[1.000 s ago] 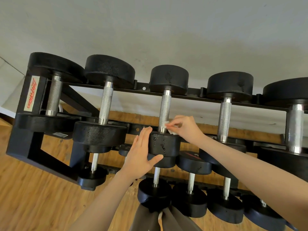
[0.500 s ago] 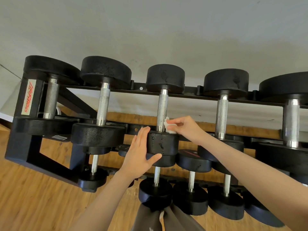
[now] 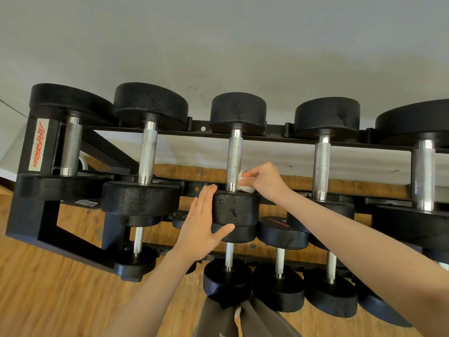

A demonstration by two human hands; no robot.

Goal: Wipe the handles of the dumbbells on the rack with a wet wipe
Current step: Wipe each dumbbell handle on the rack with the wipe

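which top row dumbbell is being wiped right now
The third dumbbell from the left: the right hand presses the white wipe against its handle, the left hand steadying its near head.

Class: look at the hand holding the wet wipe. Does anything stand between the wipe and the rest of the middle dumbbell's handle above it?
Nothing visible does. The right hand pinches the wet wipe against the lower end of the middle dumbbell's handle, and the knurled steel above is bare. The left hand rests on the near weight head, below.
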